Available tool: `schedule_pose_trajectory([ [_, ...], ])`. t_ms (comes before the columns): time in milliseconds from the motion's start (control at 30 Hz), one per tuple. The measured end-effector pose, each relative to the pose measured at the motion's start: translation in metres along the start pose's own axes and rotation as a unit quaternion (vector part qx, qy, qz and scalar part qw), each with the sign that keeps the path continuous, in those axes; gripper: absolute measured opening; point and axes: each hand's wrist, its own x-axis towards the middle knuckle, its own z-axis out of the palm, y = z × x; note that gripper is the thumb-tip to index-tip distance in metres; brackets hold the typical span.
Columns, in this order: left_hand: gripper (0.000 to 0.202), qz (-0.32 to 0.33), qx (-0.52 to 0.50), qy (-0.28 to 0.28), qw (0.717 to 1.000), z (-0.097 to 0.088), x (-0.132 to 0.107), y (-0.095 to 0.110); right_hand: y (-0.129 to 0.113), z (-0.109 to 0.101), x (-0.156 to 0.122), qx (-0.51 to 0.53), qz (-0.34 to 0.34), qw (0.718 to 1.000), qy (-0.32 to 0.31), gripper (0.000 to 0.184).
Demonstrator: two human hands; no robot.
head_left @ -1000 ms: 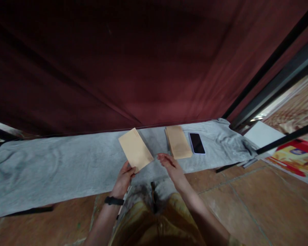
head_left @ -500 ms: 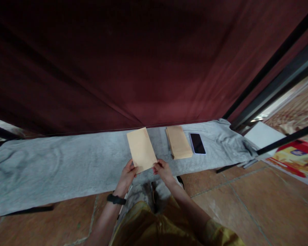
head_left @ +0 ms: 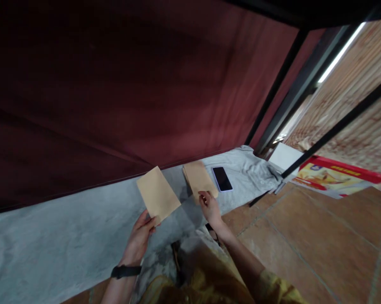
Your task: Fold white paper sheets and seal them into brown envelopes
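Note:
A tan paper envelope (head_left: pixel 159 193) is pinched at its near corner by my left hand (head_left: pixel 142 232), thumb on top, and is held tilted above the grey cloth. To its right lies a stack of brown envelopes (head_left: pixel 198 175). My right hand (head_left: pixel 208 207) is over the near edge of that stack with its fingers curled in. Whether those fingers have hold of an envelope is hidden. Just right of the stack a smartphone (head_left: pixel 222 178) with a pale purple edge lies face up, its screen dark.
Grey cloth (head_left: pixel 66 236) covers the long narrow bench. Behind it hangs a dark red curtain (head_left: pixel 178 105). Black metal bars (head_left: pixel 279 84) slant at the right. A red and yellow printed box (head_left: pixel 333 177) and a white box (head_left: pixel 285 158) stand beyond the bench's right end, near the tiled floor (head_left: pixel 304 228).
My right hand has let go of the held envelope and moved right to the stack. The left hand keeps the envelope; its red printed marks no longer show. The view has turned right.

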Motion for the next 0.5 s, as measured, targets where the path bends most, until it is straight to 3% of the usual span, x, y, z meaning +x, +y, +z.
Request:
schedule_pose_trajectory([
  [100, 0.068, 0.009, -0.008, -0.010, 1.000, 0.032, 0.009, 0.012, 0.022, -0.031, 0.025, -0.089, -0.015, 0.995, 0.050, 0.033],
  [200, 0.063, 0.018, -0.018, -0.031, 0.999, 0.072, 0.020, 0.020, 0.036, -0.050, 0.046, -0.133, -0.014, 0.989, 0.067, 0.033],
  [367, 0.062, 0.041, 0.015, -0.088, 0.995, 0.141, 0.038, 0.024, 0.046, -0.059, 0.067, -0.051, 0.055, 0.995, 0.062, 0.033],
  [500, 0.060, 0.043, 0.026, -0.079, 0.996, 0.175, 0.058, 0.024, 0.052, -0.063, 0.075, -0.043, 0.095, 0.994, 0.045, 0.036],
])
